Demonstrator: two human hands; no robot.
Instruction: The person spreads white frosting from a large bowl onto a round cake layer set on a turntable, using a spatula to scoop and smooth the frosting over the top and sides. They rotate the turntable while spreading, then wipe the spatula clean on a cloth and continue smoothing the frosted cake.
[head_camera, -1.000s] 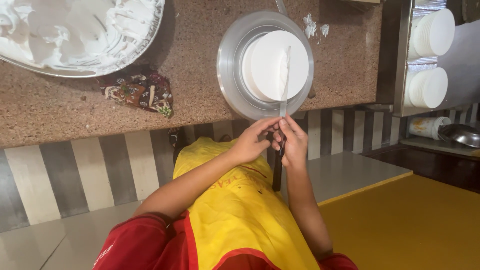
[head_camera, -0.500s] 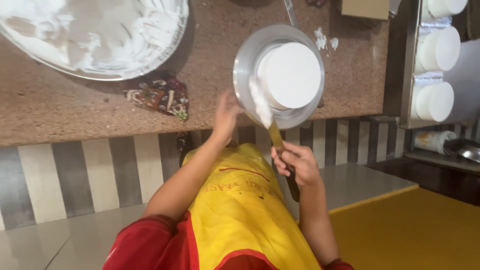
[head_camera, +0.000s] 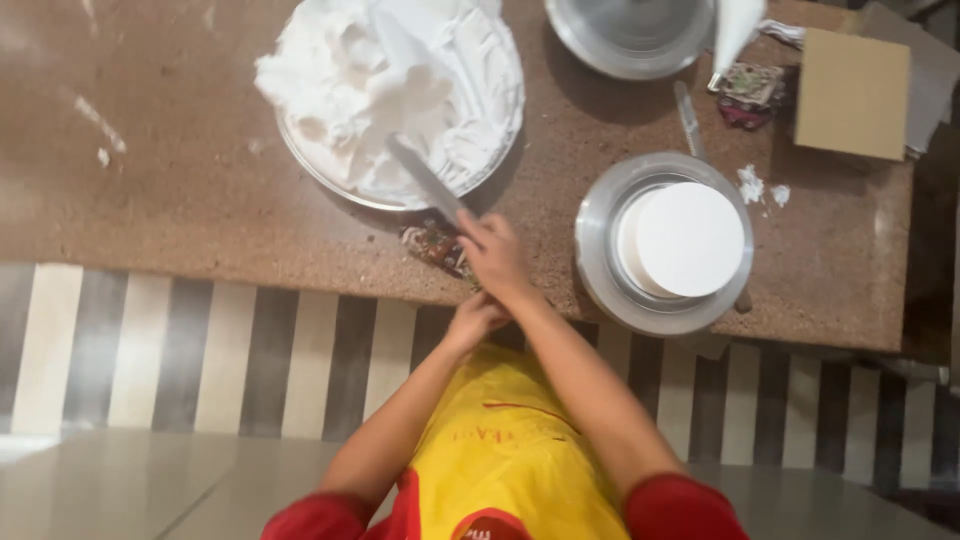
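Closest in, the yellow apron (head_camera: 515, 455) fills the bottom of the view, and the left hand (head_camera: 478, 318) rests just above it at the counter's edge, its fingers curled inward; whether they hold anything cannot be told. A moment ago both hands were together at the spatula, and half a second ago the left one lay on the turntable while the right brought the loaded blade to the cake's side. Now the right hand (head_camera: 495, 255) has swung away from the cake, its fingers closed round the handle of the palette knife (head_camera: 425, 180), whose blade reaches into the wide metal bowl of whipped cream (head_camera: 400, 90) and dips into the white mass near its lower rim. A crumpled coloured wrapper (head_camera: 435, 245) lies on the stone counter (head_camera: 180, 200) just beside that hand. To the right, apart from both hands, the white-coated round cake (head_camera: 685, 240) sits untouched on its metal turntable (head_camera: 600, 250). Judging by this shift, the blade is back for more cream and coating is unfinished. Farther off stand a second metal stand (head_camera: 630, 35), a piping bag (head_camera: 738, 30) and a brown cardboard piece (head_camera: 850, 95)
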